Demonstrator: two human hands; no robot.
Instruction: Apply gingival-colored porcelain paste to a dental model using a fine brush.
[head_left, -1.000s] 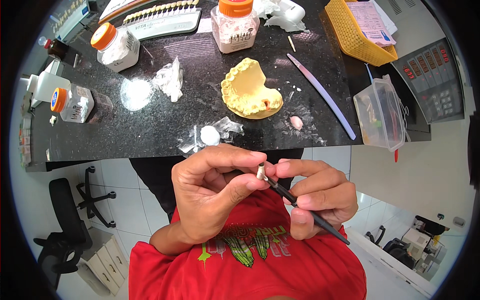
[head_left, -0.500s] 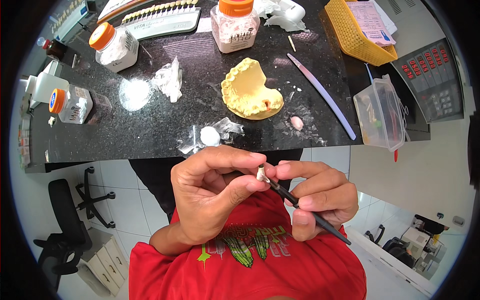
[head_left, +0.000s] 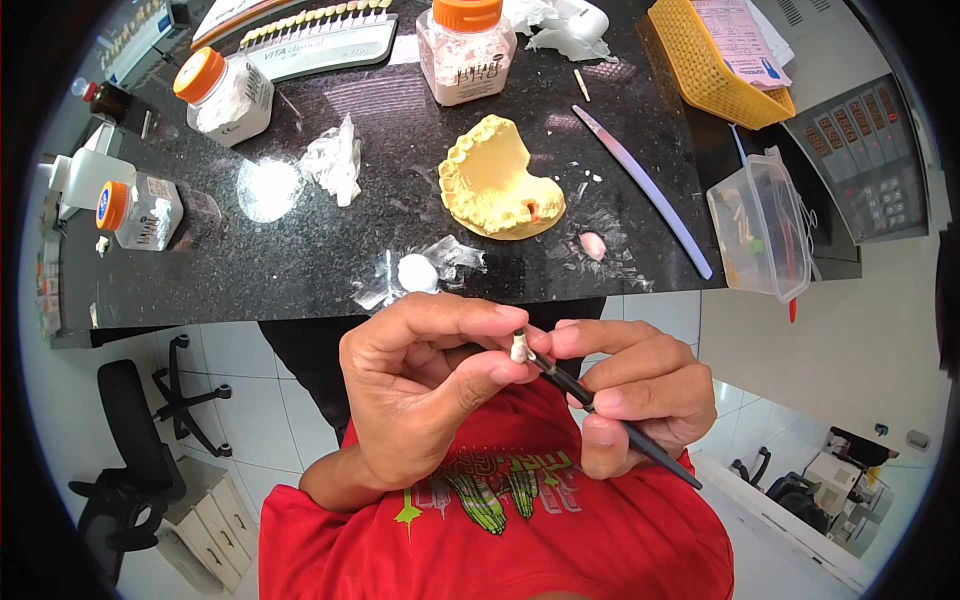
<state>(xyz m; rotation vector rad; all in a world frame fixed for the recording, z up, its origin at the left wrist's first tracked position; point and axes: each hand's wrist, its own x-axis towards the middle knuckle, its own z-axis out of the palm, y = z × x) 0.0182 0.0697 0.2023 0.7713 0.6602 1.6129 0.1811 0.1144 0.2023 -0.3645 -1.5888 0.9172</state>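
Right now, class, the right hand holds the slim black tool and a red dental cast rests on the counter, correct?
Not quite: the head view shows a yellow dental cast on the counter; the right hand does hold the slim black tool.

tool tip (head_left: 541, 360) indistinct, pink jar's lid (head_left: 467, 14) cropped

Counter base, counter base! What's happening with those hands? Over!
Left hand: pinching small whitish piece. Right hand: holding slim black tool, tip end beside piece. Yellow tooth model: beyond the hands, not in the way.
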